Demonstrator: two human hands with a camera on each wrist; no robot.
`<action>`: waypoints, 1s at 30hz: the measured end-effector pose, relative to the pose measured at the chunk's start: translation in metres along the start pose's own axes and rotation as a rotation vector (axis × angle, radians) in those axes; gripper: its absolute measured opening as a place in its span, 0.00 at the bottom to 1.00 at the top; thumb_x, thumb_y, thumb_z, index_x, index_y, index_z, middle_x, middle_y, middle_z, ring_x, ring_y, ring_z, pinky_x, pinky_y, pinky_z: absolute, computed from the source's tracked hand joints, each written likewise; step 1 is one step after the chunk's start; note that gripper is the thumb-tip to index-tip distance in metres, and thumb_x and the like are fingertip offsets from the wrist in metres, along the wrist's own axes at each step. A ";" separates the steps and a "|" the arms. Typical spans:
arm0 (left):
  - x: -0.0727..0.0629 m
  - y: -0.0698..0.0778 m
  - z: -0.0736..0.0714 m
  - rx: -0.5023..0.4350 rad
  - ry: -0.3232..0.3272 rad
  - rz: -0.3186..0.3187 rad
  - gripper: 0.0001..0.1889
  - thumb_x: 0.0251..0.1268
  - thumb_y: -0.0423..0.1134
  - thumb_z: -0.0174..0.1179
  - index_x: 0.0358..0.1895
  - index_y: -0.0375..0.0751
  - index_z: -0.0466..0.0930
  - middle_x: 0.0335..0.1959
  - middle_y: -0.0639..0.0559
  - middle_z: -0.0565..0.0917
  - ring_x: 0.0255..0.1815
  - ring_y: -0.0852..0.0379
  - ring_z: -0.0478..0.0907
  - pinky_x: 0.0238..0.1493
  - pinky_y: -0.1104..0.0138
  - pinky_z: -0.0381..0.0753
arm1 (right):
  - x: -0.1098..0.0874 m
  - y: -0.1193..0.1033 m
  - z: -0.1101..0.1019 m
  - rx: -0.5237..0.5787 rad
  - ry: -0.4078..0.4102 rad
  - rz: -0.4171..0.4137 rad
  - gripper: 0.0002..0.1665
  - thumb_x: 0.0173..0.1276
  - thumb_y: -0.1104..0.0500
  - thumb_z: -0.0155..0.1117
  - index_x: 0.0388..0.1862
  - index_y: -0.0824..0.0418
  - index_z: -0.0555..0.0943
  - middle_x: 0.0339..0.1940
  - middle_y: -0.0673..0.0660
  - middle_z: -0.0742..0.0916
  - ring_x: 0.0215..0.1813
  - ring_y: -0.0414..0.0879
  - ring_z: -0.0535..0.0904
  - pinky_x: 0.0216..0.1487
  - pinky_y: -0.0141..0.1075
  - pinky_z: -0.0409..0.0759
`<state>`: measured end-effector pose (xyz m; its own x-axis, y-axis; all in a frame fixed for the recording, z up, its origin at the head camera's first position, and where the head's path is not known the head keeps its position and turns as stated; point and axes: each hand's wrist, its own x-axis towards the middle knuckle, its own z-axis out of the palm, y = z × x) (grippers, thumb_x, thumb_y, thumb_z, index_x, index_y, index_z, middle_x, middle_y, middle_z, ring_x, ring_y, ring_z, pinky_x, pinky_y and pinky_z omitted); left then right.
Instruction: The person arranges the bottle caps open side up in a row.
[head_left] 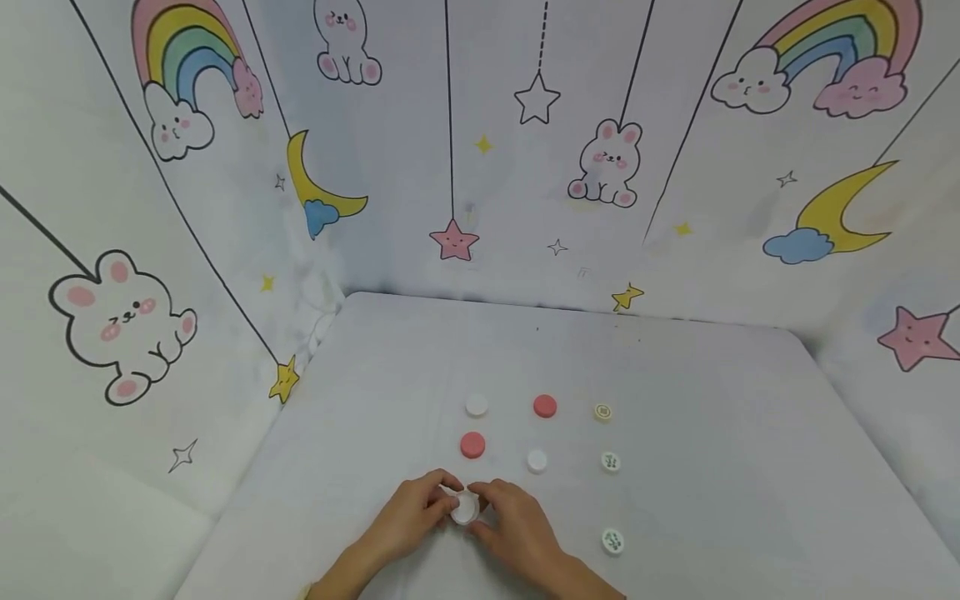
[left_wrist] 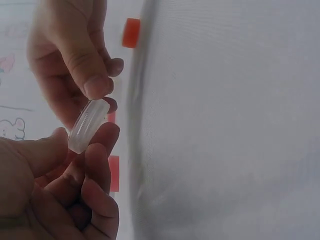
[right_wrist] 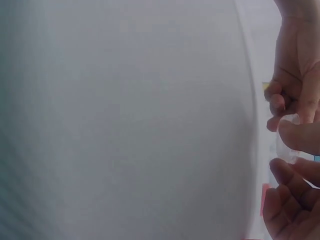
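Left hand (head_left: 412, 510) and right hand (head_left: 519, 527) are both in on it now, thumbs and fingers pinching the translucent round cap (head_left: 465, 507) from either side, just this side of a red cap (head_left: 472, 445) on the desk (head_left: 697, 400). Off to the right sits one green-patterned disc (head_left: 612, 542), with another green-patterned disc (head_left: 611, 462) beyond it and a yellowish disc (head_left: 603, 412) farther back.

ridged translucent plastic cap (left_wrist: 89, 126), smooth matt tablecloth (head_left: 720, 458)

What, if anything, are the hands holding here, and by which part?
A whitish round cap, held by its rim: the left hand grips one side, the right hand the opposite side.
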<state>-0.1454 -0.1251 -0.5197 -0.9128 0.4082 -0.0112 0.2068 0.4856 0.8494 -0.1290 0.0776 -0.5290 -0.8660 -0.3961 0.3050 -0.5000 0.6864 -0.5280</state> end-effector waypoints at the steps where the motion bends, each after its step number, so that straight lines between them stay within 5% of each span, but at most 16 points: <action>1: 0.000 0.000 0.000 0.011 -0.002 0.010 0.08 0.66 0.40 0.63 0.45 0.45 0.80 0.24 0.59 0.83 0.25 0.68 0.76 0.29 0.72 0.73 | 0.001 0.000 0.000 -0.003 -0.013 0.003 0.24 0.50 0.58 0.80 0.48 0.56 0.84 0.32 0.43 0.83 0.36 0.37 0.77 0.40 0.34 0.77; 10: -0.007 -0.004 0.003 0.156 -0.001 0.060 0.18 0.50 0.37 0.74 0.46 0.46 0.80 0.32 0.62 0.77 0.27 0.69 0.71 0.30 0.73 0.71 | 0.005 -0.001 -0.001 -0.064 -0.133 0.039 0.20 0.52 0.56 0.78 0.45 0.53 0.85 0.27 0.40 0.78 0.31 0.31 0.71 0.33 0.29 0.74; 20: -0.010 -0.005 0.005 0.283 0.011 0.067 0.18 0.49 0.42 0.74 0.43 0.45 0.81 0.30 0.63 0.72 0.29 0.69 0.67 0.32 0.72 0.70 | 0.005 -0.004 0.001 -0.093 -0.190 0.031 0.21 0.53 0.55 0.78 0.47 0.52 0.84 0.26 0.40 0.75 0.29 0.32 0.69 0.32 0.28 0.72; 30: -0.011 -0.004 0.004 0.298 0.005 0.068 0.18 0.49 0.40 0.74 0.45 0.44 0.82 0.29 0.62 0.72 0.29 0.68 0.66 0.32 0.72 0.69 | 0.006 -0.006 0.000 -0.086 -0.204 -0.013 0.20 0.53 0.55 0.78 0.45 0.54 0.83 0.26 0.41 0.76 0.28 0.32 0.69 0.31 0.28 0.71</action>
<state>-0.1349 -0.1282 -0.5251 -0.8949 0.4441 0.0430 0.3606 0.6632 0.6559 -0.1309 0.0705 -0.5241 -0.8460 -0.5145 0.1399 -0.5168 0.7266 -0.4527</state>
